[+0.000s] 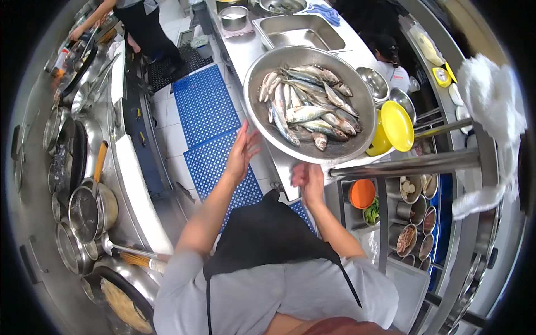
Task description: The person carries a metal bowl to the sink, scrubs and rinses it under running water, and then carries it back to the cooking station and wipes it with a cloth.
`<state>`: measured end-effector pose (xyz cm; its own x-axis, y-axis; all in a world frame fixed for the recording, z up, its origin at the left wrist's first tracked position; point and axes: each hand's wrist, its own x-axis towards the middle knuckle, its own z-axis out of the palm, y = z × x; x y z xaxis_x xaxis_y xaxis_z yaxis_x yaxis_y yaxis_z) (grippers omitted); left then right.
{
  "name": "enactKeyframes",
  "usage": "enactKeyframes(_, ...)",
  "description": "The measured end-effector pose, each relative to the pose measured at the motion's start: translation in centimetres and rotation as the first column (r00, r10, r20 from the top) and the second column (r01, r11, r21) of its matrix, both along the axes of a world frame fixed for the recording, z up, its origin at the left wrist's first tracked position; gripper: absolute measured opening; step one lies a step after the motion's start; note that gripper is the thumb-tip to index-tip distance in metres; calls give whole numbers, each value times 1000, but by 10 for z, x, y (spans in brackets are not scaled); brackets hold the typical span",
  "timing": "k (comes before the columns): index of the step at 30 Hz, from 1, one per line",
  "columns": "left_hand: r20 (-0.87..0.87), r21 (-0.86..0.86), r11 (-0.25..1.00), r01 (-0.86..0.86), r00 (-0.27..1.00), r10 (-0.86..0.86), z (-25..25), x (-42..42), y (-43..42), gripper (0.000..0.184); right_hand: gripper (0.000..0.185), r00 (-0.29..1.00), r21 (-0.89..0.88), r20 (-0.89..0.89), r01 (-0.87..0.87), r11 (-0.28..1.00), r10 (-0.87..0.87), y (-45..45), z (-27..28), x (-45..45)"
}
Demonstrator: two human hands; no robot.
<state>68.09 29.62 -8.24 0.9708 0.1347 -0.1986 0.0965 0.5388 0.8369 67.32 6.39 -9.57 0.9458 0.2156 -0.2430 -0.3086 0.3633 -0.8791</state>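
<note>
A large steel bowl point(257, 125) on the steel counter point(237, 47) holds several silvery fish point(307, 114). My left hand point(242, 152) is beside the bowl's lower left edge, fingers spread, with nothing in it. Below the bowl's near rim is my right hand point(307, 180); its fingers are smeared by motion, and whether it touches the bowl cannot be made out. Yellow plastic bowls point(397, 127) stand against the right side of the fish bowl.
A steel tray point(304, 32) lies behind the bowl. A steel bar point(407, 163) juts in from the right. Pans and a wooden-handled pot point(109, 209) line the left stove. Another person point(146, 30) stands at the upper left; one more person's head point(386, 49) shows beyond the counter.
</note>
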Motion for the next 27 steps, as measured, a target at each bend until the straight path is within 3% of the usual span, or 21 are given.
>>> enactKeyframes(5,-166,-29,998,-57,985,51,-24,-95,-9,62,23,984,337,-179,50,940,12,11,25,18)
enactKeyframes(12,-400,27,991,-134,907,133,-96,-220,3,61,29,945,382,-220,312,870,-242,35,25,24)
enactKeyframes(16,-526,65,977,-203,825,207,-127,-278,8,59,24,940,401,-246,321,858,-237,28,15,35)
enactKeyframes(18,-583,86,973,-214,781,223,-149,-311,8,58,21,963,402,-172,263,877,-209,24,18,30)
enactKeyframes(20,-647,148,962,-230,713,270,-179,-348,8,52,27,967,306,-148,244,920,-207,25,13,13)
enactKeyframes(22,-711,235,927,-292,599,368,-214,-390,1,42,32,992,146,-101,84,986,-70,32,14,-15)
enactKeyframes(23,-705,372,914,-159,593,390,-235,-427,10,33,30,999,-14,-39,-22,1000,21,36,4,-38)
enactKeyframes(24,-711,480,874,-70,553,434,-253,-461,-5,27,30,981,-173,39,-180,968,189,38,-7,-45)
enactKeyframes(26,-691,684,728,48,364,624,-256,-493,-23,35,29,896,-191,176,-374,907,407,48,-26,-54)
enactKeyframes(27,-719,651,752,-105,232,655,-264,-506,-30,41,24,813,-502,249,-356,788,526,53,-17,-56)
